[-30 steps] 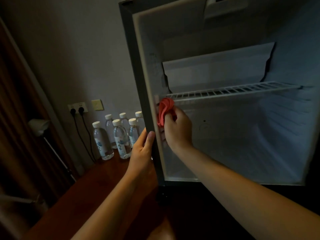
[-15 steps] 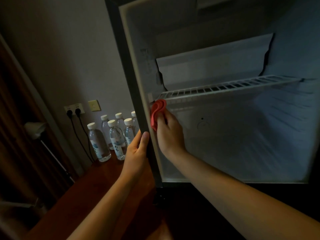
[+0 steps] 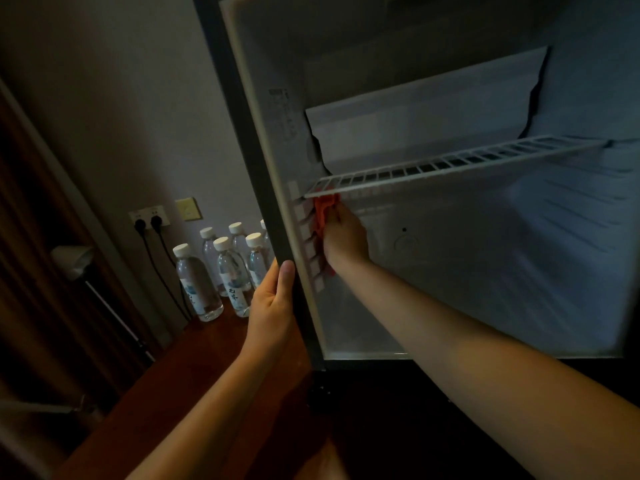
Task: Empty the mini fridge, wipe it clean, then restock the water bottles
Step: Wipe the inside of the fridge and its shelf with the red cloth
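With the mini fridge standing emptied, the right hand is gripping a red cloth against its left inner wall, the left hand is clasping the frame, and the water bottles are waiting on the floor, unstocked.

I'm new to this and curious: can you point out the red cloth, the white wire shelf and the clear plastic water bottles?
red cloth (image 3: pixel 323 207), head view, on its bunched upper fold.
white wire shelf (image 3: pixel 450 167), head view, mid front rail.
clear plastic water bottles (image 3: pixel 197 282), head view, nearest bottle's body.
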A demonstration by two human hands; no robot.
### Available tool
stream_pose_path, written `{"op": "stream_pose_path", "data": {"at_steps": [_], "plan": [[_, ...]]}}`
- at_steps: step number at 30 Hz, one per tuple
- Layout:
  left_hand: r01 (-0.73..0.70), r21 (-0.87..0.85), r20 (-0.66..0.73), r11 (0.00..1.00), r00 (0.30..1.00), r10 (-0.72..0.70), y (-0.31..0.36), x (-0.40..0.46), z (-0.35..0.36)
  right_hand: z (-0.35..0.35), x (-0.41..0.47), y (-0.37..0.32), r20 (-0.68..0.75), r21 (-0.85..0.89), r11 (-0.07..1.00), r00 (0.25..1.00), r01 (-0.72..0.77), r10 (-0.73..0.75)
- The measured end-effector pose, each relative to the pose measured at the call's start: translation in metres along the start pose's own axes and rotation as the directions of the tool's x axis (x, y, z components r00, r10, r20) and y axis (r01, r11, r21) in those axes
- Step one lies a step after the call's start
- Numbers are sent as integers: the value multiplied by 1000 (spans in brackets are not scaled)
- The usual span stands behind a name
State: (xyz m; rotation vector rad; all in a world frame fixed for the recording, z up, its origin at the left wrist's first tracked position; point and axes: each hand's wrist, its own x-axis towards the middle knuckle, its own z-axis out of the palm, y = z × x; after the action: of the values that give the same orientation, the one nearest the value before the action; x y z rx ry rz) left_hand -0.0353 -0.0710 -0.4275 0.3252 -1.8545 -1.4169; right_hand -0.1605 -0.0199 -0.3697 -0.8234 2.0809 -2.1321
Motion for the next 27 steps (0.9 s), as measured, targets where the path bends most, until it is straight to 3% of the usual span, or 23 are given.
{"op": "stream_pose_path", "data": {"at_steps": [6, 13, 27], "plan": [[-5, 50, -3, 999, 1000, 5, 2, -2, -1, -1, -2, -3, 112, 35, 996, 991, -82, 78], [-29, 87, 3, 996, 1000, 29, 0, 0, -5, -5, -27, 1, 229, 134, 988, 973, -74, 42], [37, 9, 65, 999, 997, -37, 2, 1, -7, 2, 34, 2, 126, 2, 995, 987, -98, 97]]}}
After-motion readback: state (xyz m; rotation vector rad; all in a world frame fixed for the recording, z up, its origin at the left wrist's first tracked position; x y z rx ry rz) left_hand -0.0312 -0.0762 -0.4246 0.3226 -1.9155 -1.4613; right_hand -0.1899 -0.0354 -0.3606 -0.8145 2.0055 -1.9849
